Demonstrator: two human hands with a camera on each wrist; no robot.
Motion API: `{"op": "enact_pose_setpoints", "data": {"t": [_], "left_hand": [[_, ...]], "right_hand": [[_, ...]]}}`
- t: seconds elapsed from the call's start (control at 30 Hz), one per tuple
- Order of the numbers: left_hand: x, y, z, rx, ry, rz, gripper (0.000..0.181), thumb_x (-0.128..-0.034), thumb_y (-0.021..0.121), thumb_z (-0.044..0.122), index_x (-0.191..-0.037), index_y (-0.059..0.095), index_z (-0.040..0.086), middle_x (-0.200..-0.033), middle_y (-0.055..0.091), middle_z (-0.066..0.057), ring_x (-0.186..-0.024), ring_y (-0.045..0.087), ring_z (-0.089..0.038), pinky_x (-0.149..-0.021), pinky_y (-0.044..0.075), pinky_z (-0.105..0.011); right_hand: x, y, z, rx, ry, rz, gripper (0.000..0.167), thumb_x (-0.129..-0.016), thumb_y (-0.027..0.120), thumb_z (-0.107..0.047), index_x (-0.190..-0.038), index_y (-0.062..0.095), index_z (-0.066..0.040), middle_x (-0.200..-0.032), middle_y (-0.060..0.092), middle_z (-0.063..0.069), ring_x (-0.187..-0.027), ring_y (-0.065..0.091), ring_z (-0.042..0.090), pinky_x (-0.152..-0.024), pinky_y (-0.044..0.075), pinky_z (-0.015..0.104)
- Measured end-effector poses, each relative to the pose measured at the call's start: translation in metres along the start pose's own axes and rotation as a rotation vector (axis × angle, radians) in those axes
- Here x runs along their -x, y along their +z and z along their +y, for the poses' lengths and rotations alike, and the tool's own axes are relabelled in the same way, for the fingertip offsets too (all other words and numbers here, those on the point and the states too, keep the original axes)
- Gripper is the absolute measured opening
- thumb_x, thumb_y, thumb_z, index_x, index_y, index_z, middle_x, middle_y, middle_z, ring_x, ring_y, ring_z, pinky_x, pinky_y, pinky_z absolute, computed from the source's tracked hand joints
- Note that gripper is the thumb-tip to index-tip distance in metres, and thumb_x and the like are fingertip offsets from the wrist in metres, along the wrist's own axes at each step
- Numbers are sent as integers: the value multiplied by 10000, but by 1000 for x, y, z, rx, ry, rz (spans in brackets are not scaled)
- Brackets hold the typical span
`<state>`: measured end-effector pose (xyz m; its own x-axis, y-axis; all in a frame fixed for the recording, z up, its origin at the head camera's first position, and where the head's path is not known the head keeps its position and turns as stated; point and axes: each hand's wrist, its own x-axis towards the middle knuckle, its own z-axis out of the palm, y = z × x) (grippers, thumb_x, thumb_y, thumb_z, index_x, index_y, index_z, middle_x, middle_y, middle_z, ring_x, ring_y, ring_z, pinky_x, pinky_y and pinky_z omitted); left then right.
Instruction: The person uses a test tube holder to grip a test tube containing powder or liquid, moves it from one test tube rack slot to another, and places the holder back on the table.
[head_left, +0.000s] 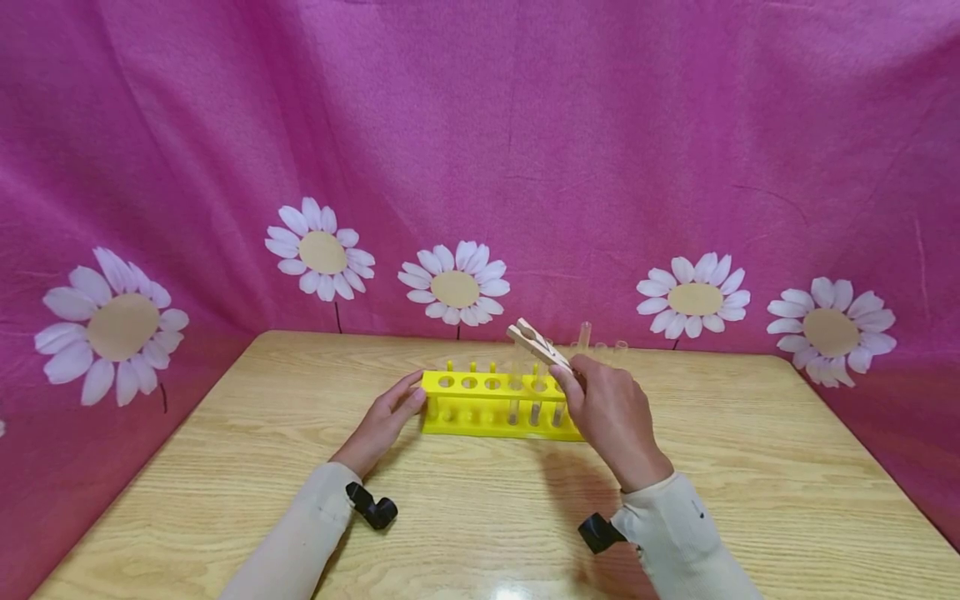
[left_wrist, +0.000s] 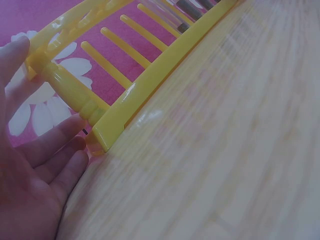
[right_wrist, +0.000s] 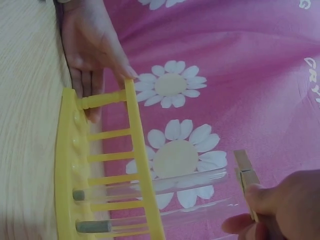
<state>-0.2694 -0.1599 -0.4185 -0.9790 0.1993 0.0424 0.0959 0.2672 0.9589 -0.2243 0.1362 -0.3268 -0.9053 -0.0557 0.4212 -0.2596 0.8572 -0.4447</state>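
A yellow test tube rack [head_left: 465, 433] stands on the table. At its left end my left hand [head_left: 385, 422] holds it, thumb at the top plate and fingers by the end post [left_wrist: 75, 92]. Wooden test tube tongs [head_left: 538, 343] are pinched in my right hand [head_left: 615, 417], above the rack's right half. Clear test tubes stand upright in the rack; one [right_wrist: 195, 181] has a little grey matter at its bottom, and the neighbouring tube [right_wrist: 200, 211] has more. In the right wrist view the tongs' tip is apart from the tube mouths. My right hand hides the rack's right end.
More clear tube rims [head_left: 621, 345] show behind my right hand. The rack's left holes [head_left: 446, 382] hold no tubes, and drying pegs [head_left: 450, 365] line its back. A pink cloth [head_left: 480, 167] with white flowers hangs behind the wooden table [head_left: 247, 467].
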Motion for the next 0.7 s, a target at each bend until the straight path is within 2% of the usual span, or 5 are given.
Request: {"op": "enact_pose_setpoints", "data": {"t": [0.1, 0.17, 0.37, 0.7], "left_hand": [[-8, -1, -15, -8, 8, 6, 625, -999, 463, 465, -1521, 311, 158, -1376, 506, -164, -1352, 370, -316, -1131, 212, -544], [-10, -1, -19, -8, 18, 6, 652, -979, 474, 508, -1519, 317, 177, -1367, 518, -144, -1351, 374, -301, -1131, 215, -542], [-10, -1, -18, -3, 12, 15, 691, -949, 488, 563, -1515, 329, 200, -1364, 523, -117, -1353, 374, -278, -1133, 214, -535], [-12, -1, -22, -9, 10, 22, 683, -951, 494, 555, -1513, 334, 202, -1372, 512, -127, -1344, 382, -284, -1129, 222, -538]], "right_hand": [[0, -2, -1, -16, 17, 1, 230, -952, 620, -308, -895, 638, -86, -562, 470, 19, -477, 416, 174, -436, 323, 290], [0, -4, -1, -24, 20, 6, 227, -952, 619, -308, -928, 642, -84, -565, 484, 19, -473, 421, 169, -431, 324, 288], [0, -7, 0, -36, 10, 30, 235, -952, 619, -312, -931, 626, -78, -561, 494, 16, -455, 422, 159, -416, 320, 287], [1, -16, 7, -29, 21, 49, 240, -960, 608, -309, -950, 616, -70, -574, 488, 27, -447, 414, 165, -403, 312, 284]]}}
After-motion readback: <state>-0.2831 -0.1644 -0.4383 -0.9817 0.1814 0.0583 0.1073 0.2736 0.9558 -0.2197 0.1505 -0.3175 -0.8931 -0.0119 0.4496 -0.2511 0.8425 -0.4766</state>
